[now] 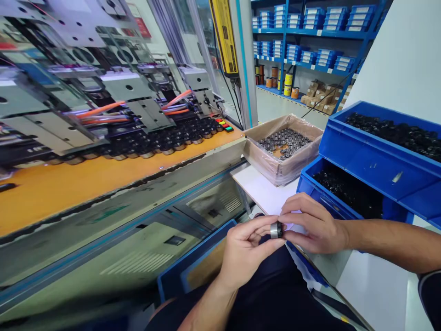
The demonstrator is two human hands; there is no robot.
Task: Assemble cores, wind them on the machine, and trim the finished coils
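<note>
A small stator core (pixel 274 230), a silver metal ring with a black plastic end piece (pixel 280 229), is held between both hands in front of my body. My left hand (pixel 246 248) pinches the metal ring from the left with thumb and fingers. From the right, my right hand (pixel 312 225) closes its thumb and fingertips on the black end piece. The fingers partly hide the core. Beyond my hands, an open carton lined with clear plastic (pixel 263 170) contains many grey metal cores (pixel 287 138).
Two blue bins (pixel 379 149) (pixel 312 184) of black parts are stacked at right. A machine (pixel 144 108) stands over an orange worktop (pixel 138 177) at left, with a row of black-and-metal cores (pixel 168 145). Low beside my legs is a blue crate (pixel 165 285). Blue shelving (pixel 306 34) stands behind.
</note>
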